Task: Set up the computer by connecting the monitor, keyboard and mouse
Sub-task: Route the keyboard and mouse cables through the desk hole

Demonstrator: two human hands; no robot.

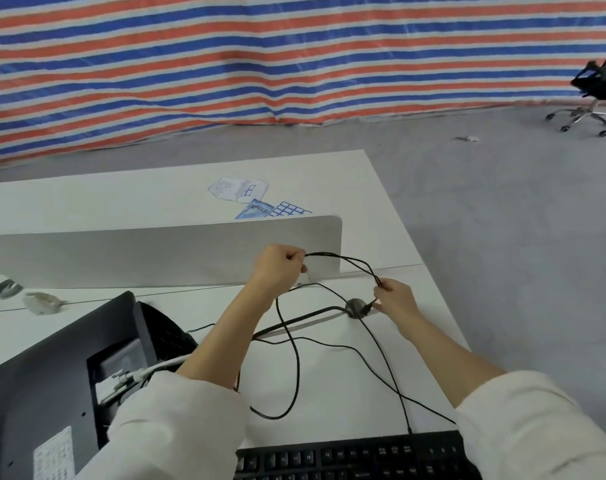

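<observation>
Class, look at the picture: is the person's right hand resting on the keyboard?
No. The right hand is raised beyond the keyboard, pinching the thin black cables that the left hand also grips.

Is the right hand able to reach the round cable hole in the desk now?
Probably yes. The right hand pinches the black cables right beside the cable hole, and nothing but thin cable lies between them. It must keep or drop the cables first.
</observation>
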